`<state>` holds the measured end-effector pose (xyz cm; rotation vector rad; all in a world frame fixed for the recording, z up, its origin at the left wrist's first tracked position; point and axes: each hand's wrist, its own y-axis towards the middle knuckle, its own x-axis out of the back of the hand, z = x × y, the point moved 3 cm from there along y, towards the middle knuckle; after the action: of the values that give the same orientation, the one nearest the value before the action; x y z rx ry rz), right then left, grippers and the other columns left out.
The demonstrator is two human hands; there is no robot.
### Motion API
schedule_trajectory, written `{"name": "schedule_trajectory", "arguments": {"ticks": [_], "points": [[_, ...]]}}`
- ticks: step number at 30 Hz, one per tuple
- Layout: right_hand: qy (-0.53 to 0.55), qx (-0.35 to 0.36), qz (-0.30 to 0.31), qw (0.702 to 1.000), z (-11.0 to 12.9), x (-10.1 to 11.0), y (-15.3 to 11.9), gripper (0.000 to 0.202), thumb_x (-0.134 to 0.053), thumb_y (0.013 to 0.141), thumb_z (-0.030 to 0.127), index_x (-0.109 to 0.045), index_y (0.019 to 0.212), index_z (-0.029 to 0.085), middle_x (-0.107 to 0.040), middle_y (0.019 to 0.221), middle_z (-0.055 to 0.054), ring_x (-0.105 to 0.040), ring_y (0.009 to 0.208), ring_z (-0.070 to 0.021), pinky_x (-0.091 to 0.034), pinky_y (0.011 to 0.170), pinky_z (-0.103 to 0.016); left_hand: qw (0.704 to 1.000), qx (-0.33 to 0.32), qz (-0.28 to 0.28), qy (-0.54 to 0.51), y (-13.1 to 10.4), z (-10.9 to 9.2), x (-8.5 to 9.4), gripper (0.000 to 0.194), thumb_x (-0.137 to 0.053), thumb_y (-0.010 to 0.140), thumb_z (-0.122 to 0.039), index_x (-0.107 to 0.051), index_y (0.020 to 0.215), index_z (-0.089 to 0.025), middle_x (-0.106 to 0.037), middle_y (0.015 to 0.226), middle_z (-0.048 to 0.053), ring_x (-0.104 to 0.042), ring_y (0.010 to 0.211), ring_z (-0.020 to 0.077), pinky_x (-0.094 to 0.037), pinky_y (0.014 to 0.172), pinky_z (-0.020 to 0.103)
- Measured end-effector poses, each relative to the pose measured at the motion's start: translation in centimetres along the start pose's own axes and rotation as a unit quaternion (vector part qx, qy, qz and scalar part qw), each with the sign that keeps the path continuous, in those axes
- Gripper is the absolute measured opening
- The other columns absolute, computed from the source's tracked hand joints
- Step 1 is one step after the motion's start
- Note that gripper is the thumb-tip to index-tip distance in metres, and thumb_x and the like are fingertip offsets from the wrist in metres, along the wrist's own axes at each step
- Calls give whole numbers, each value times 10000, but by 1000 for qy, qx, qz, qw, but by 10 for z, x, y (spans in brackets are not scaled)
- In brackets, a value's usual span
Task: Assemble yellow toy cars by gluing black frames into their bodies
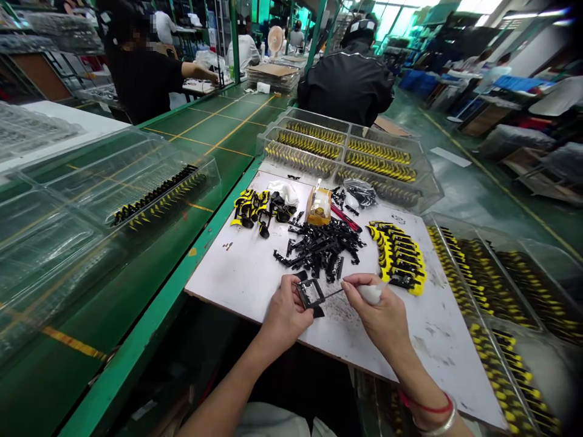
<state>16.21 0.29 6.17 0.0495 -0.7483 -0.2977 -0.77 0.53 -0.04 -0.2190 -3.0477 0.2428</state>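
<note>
Near the front edge of the white board (237,273), my left hand (286,309) pinches a small black frame-like part (310,294). My right hand (380,309) holds a thin dark rod-like tool (334,293), its tip at the right side of that part. Something white (371,294) shows within the right hand's grip. Just beyond both hands lies a pile of small black parts (325,246). To its right, yellow-and-black parts (401,255) are lined up in a row, and more of them (249,209) lie loose at the upper left.
Clear trays of yellow-and-black parts stand behind the board (350,145) and to its right (496,273). Another tray (91,194) lies on the green bench at left. An orange-wrapped item (319,206), red-handled tool (346,217) and plastic bag (361,191) sit behind the pile. People sit beyond.
</note>
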Motion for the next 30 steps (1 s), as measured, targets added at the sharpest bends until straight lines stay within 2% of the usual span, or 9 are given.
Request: {"name": "schedule_trajectory", "arguments": {"ticks": [3, 6, 11, 14, 18, 23, 26, 28, 30], "points": [[-1, -7, -41, 999, 2, 8, 7, 262, -631, 740, 455, -654, 807, 203, -640, 654, -2, -549, 543, -142, -418, 538, -249, 1000, 8, 3, 2, 0, 1, 0, 505, -618, 606, -90, -394, 1043, -207, -545, 754, -44, -529, 549, 66, -400, 432, 126], [-1, 1, -116, 993, 7, 18, 28, 257, -646, 745, 443, -656, 825, 199, -626, 621, 8, -545, 532, -140, -416, 551, -255, 1000, 14, 7, 0, 0, 2, 0, 502, -615, 612, -96, -396, 1050, -206, -539, 760, -40, -538, 566, 74, -421, 447, 136], [-13, 88, -243, 966, 17, 21, 86, 195, -608, 795, 374, -648, 842, 189, -647, 705, -3, -568, 599, -148, -431, 624, -272, 1000, -1, 11, 16, 0, 4, -2, 481, -570, 618, -67, -389, 1041, -204, -546, 755, -38, -545, 586, 83, -430, 465, 144], [-45, 149, -270, 950, 22, 12, 120, 164, -573, 820, 333, -640, 852, 186, -662, 783, -24, -594, 690, -171, -441, 689, -293, 1000, -4, 6, 25, 1, 5, -3, 487, -554, 608, -47, -383, 1036, -203, -543, 752, -38, -544, 587, 84, -403, 447, 137], [-63, 223, -226, 946, 23, -13, 150, 178, -516, 855, 318, -615, 912, 181, -663, 903, -69, -601, 830, -211, -441, 794, -341, 1000, 6, 7, 25, 3, 5, -5, 490, -543, 596, -30, -376, 1025, -199, -528, 725, -48, -532, 563, 78, -381, 430, 133], [-66, 258, -124, 956, 20, -41, 167, 142, -526, 816, 269, -620, 894, 195, -644, 914, -84, -581, 891, -246, -444, 823, -373, 1000, 12, 1, 23, 4, 9, -7, 518, -532, 567, -3, -374, 1019, -201, -524, 705, -57, -530, 554, 76, -365, 417, 125], [-67, 247, -78, 964, 24, -44, 159, 187, -515, 820, 266, -637, 934, 181, -619, 972, -107, -576, 911, -249, -445, 824, -376, 1000, 4, -2, 18, 5, 10, -7, 507, -532, 566, -2, -383, 1004, -206, -522, 713, -56, -525, 552, 75, -358, 406, 123], [-66, 231, -51, 969, 29, -40, 141, 222, -499, 844, 293, -642, 965, 172, -622, 990, -109, -584, 903, -240, -448, 816, -369, 1000, -2, -3, 20, 4, 10, -8, 504, -535, 571, -2, -388, 1008, -206, -531, 727, -49, -532, 558, 81, -367, 406, 128], [-63, 215, 5, 975, 35, -35, 114, 221, -509, 854, 333, -657, 928, 186, -661, 869, -60, -609, 773, -201, -472, 723, -321, 999, -11, -9, 33, 2, 10, -8, 514, -534, 586, 3, -393, 1036, -202, -551, 762, -29, -554, 586, 95, -405, 431, 145]]}}
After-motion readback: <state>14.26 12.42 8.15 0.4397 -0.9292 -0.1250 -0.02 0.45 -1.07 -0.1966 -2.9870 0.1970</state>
